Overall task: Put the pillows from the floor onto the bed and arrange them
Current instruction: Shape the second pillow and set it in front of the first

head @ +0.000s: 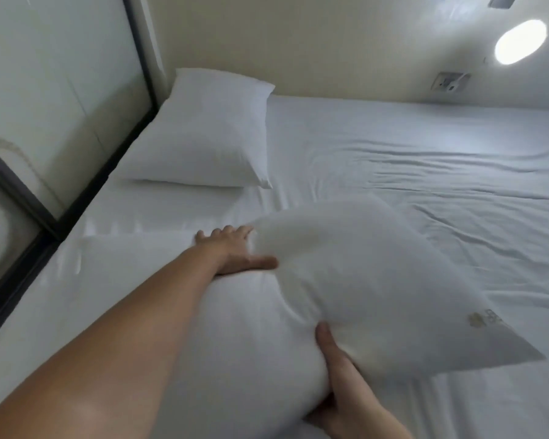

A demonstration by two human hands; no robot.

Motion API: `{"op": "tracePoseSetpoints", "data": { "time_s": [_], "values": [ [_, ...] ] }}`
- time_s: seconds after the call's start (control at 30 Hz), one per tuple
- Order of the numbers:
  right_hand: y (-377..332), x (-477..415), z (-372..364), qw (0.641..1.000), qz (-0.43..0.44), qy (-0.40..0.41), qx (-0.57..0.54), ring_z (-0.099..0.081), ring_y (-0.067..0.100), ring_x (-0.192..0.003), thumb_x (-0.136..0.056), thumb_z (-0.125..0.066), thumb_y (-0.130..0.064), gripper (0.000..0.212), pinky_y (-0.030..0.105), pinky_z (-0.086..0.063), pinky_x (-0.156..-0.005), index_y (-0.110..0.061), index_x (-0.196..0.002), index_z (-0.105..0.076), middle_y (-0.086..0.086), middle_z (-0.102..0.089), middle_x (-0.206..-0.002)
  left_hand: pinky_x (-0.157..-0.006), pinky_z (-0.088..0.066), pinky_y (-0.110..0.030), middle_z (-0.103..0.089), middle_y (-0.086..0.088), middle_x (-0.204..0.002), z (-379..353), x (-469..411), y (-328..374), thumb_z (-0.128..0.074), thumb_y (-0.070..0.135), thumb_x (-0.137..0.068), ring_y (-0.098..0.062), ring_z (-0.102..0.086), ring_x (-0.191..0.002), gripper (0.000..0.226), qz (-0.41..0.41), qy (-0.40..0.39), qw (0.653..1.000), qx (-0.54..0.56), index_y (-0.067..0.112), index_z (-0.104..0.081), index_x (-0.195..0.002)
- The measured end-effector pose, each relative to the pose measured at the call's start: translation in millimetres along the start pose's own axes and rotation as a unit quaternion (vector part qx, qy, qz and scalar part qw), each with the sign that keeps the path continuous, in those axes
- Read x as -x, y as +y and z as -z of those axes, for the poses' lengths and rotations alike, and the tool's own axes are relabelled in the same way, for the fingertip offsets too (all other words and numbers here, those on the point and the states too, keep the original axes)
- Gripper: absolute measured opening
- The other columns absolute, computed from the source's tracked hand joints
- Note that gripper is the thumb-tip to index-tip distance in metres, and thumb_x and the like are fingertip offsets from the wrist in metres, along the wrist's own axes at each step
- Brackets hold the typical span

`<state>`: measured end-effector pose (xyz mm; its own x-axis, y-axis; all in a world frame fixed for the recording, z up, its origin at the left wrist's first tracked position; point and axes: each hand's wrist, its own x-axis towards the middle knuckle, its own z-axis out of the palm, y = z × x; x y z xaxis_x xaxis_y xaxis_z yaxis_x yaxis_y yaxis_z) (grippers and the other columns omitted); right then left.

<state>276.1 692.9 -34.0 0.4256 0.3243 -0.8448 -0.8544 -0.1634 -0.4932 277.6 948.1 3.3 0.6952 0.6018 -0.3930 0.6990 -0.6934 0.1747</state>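
Note:
One white pillow [210,131] lies flat at the far left corner of the bed [441,172], against the wall. A second white pillow [362,280] with a small gold logo near its right corner is held above the sheet in front of me, tilted. My left hand [235,251] grips its far left edge with the arm stretched out. My right hand [339,369] grips its near edge, thumb on top. The pillow's underside is hidden.
The bed's white sheet is wrinkled across the right half. A dark-framed glass panel [61,90] runs along the bed's left side. On the cream wall behind are a lit oval lamp [520,41] and a socket plate [450,82].

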Motion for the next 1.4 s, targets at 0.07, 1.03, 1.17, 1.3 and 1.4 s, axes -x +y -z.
{"op": "tracePoseSetpoints", "data": {
  "time_s": [0.07, 1.03, 1.17, 1.3, 1.4],
  "values": [
    [-0.5, -5.6, -8.1, 0.997, 0.045, 0.015, -0.054, -0.072, 0.031, -0.092, -0.068, -0.081, -0.043, 0.049, 0.051, -0.057, -0.083, -0.012, -0.105, -0.071, 0.011, -0.076, -0.101, -0.104, -0.030, -0.048, -0.048, -0.008, -0.137, -9.4, -0.8, -4.3, -0.043, 0.090, -0.062, -0.029, -0.042, -0.128, 0.101, 0.007, 0.017, 1.000, 0.018, 0.017, -0.040, -0.133],
    [-57.3, 8.3, -90.6, 0.901, 0.188, 0.040, 0.390, -0.059, 0.038, -0.111, -0.068, -0.053, -0.079, 0.099, 0.046, -0.045, -0.102, 0.001, -0.126, -0.055, 0.021, -0.060, -0.125, -0.085, -0.041, -0.042, -0.061, -0.014, -0.119, 9.5, 154.8, -160.9, -0.021, 0.053, -0.096, -0.036, -0.055, -0.107, 0.059, 0.280, 0.250, 0.913, 0.161, 0.010, -0.056, -0.118],
    [-9.7, 8.3, -71.9, 0.895, 0.117, 0.060, 0.425, -0.051, 0.036, -0.125, -0.073, -0.048, -0.079, 0.102, 0.040, -0.036, -0.105, -0.002, -0.140, -0.046, 0.019, -0.049, -0.143, -0.106, -0.035, -0.049, -0.043, -0.015, -0.145, -51.1, 169.8, -209.2, -0.032, 0.084, -0.072, -0.038, -0.043, -0.129, 0.097, 0.359, 0.072, 0.871, 0.327, 0.019, -0.031, -0.145],
    [-10.2, 20.8, -86.1, 0.885, 0.139, 0.064, 0.439, -0.053, 0.035, -0.122, -0.078, -0.045, -0.076, 0.095, 0.040, -0.039, -0.104, -0.002, -0.138, -0.048, 0.019, -0.051, -0.141, -0.107, -0.038, -0.042, -0.043, -0.019, -0.147, -70.8, 178.5, -209.8, -0.042, 0.071, -0.083, -0.035, -0.047, -0.129, 0.094, 0.319, 0.044, 0.785, 0.530, 0.003, -0.029, -0.147],
    [-3.0, 28.5, -103.4, 0.901, 0.149, 0.034, 0.407, -0.050, 0.033, -0.126, -0.083, -0.049, -0.067, 0.083, 0.038, -0.036, -0.104, -0.005, -0.139, -0.047, 0.016, -0.049, -0.144, -0.103, -0.037, -0.038, -0.048, -0.024, -0.142, -44.5, 184.7, -224.3, -0.040, 0.052, -0.096, -0.037, -0.048, -0.127, 0.072, 0.313, 0.109, 0.827, 0.454, -0.005, -0.040, -0.140]
  ]
}}
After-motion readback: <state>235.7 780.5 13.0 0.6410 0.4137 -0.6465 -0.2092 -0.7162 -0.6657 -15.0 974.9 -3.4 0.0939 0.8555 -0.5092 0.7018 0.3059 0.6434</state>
